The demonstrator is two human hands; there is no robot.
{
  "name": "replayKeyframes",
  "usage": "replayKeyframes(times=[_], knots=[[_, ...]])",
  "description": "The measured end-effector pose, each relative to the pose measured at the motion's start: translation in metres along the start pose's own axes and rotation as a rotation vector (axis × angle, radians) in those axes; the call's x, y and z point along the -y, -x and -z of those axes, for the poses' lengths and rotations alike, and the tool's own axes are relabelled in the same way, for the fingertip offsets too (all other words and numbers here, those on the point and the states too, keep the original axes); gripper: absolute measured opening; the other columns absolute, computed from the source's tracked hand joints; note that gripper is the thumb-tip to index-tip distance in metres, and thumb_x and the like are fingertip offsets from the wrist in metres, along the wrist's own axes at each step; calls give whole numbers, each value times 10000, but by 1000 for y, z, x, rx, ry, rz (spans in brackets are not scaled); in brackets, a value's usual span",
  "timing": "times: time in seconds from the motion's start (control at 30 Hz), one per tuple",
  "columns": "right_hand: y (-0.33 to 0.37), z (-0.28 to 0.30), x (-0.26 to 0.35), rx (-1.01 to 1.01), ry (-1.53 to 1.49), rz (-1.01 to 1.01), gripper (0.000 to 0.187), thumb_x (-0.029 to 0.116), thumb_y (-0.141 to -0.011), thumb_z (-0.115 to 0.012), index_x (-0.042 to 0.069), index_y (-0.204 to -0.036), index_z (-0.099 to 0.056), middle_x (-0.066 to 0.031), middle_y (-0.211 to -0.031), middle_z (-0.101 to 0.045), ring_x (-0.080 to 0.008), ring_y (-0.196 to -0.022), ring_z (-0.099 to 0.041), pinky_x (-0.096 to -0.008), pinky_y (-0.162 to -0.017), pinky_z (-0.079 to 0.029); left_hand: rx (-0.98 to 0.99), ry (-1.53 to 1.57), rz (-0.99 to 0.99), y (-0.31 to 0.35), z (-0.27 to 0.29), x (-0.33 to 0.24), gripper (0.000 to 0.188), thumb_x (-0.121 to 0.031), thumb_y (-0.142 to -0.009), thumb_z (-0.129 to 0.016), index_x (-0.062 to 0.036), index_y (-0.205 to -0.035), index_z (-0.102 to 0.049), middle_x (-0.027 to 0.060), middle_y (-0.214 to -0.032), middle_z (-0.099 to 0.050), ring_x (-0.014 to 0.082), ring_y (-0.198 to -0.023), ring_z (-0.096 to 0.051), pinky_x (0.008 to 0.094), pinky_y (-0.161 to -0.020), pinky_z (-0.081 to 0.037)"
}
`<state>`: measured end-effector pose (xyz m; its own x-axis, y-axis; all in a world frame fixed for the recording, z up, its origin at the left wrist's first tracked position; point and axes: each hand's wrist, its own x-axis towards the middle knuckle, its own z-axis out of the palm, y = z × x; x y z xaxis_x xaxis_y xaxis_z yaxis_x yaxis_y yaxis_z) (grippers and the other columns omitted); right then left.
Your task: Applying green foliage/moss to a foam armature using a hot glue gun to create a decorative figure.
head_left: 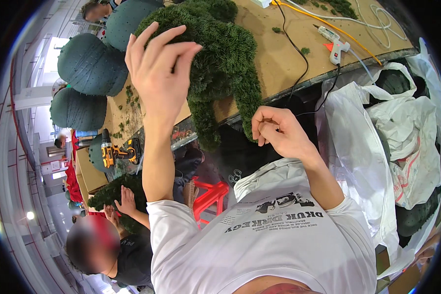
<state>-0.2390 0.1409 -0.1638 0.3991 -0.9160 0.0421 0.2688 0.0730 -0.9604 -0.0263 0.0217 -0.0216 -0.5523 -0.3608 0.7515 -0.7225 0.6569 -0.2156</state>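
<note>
A shaggy shape covered in green artificial foliage lies on the brown-topped table, with two leg-like parts hanging over the near edge. My left hand is raised in front of its left side, fingers curved and spread apart, thumb close to the forefinger; no object shows in it. Beside the right leg-like part, my right hand is closed, its fingers curled and pressed together at the foliage edge. Whatever those fingers pinch, if anything, is hidden.
A glue gun with cables lies at the right. Several dark green balls and a cordless drill are at the left. White sacks fill the right side. A red stool stands below; a co-worker's hands touch other foliage.
</note>
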Motion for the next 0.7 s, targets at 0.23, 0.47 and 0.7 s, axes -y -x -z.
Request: replayKeyframes(times=[0.23,0.47,0.7], knots=[[15,13,-4,-69,-54,17,129,-9,-924,-483,-14,-917,-611,-53,-762,-646,-92,-650,-618,-236,-587,-476,21,273,110,-57,15,14,90,-102,-934,-734,-20,-956,-765,61,-1004,-788,208,-1009,-727,335,-970,-519],[23,20,-1,-100,-25,12,115,7,-970,-499,-13,-973,-613,-53,-798,-658,-96,-651,-619,-245,-592,-490,723,168,-39,-110,-25,8,271,-259,-953,-672,-9,-1005,-765,190,-1010,-751,373,-971,-697,441,-877,-549],[30,18,-13,-64,-59,-27,101,54,-1039,-511,-6,-1044,-592,-62,-860,-658,-99,-653,-617,-248,-600,-493,935,103,14,-118,-6,0,221,-213,-921,-697,-33,-1021,-779,192,-1030,-746,382,-1015,-686,441,-881,-542]])
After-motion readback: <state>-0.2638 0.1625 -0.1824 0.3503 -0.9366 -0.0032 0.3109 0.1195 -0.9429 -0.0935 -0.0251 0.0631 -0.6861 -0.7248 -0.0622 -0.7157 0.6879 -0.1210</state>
